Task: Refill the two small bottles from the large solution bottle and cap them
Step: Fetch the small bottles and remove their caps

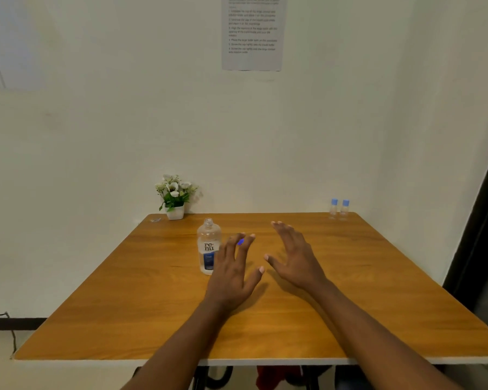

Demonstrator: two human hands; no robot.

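Grips spread and empty, left hand (231, 277) and right hand (296, 260); best to bring small bottles (333, 211) beside uncapped large bottle (208, 246) before pouring.

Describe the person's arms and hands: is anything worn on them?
Both the left hand and the right hand are bare: no gloves, rings or watch show. The left forearm and right forearm are bare too, with no sleeve in view.
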